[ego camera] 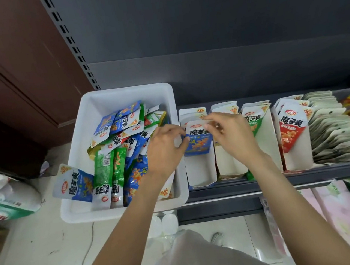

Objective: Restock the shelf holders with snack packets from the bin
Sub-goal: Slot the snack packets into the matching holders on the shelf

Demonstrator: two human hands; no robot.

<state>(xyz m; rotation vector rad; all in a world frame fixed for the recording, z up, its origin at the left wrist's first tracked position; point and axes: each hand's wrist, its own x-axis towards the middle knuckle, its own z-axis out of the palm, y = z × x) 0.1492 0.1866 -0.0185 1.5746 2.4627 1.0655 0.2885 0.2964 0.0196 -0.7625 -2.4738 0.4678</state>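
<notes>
- Head view, hands: both hands meet over the leftmost shelf holder [200, 173]. Our left hand [165, 147] pinches the left edge of a blue snack packet [199, 141]; our right hand [229, 133] pinches its top edge with curled fingertips. The packet stands near-upright at the front of the row already in that holder.
- Head view, supply: the white bin [106, 99] sits on the shelf just left of the holders, holding a loose heap of blue, green and some red packets. One blue packet [73, 183] hangs over the bin's left rim.
- Risks, as we judge them: the packet could slump forward once let go, since the front of the holder is bare and nothing props it. The packet on the rim could slide to the floor if the bin is jostled. Flavours could be mixed, as the neighbouring holders carry green [255, 121] and red [292, 129] packets.
- Materials and shapes: the packets are flat, glossy film pouches with sealed edges, thin and slippery by the look of them. The holders appear to be folded white card, open-topped troughs with low fronts. The bin is smooth moulded plastic with rounded corners and a rolled rim.
</notes>
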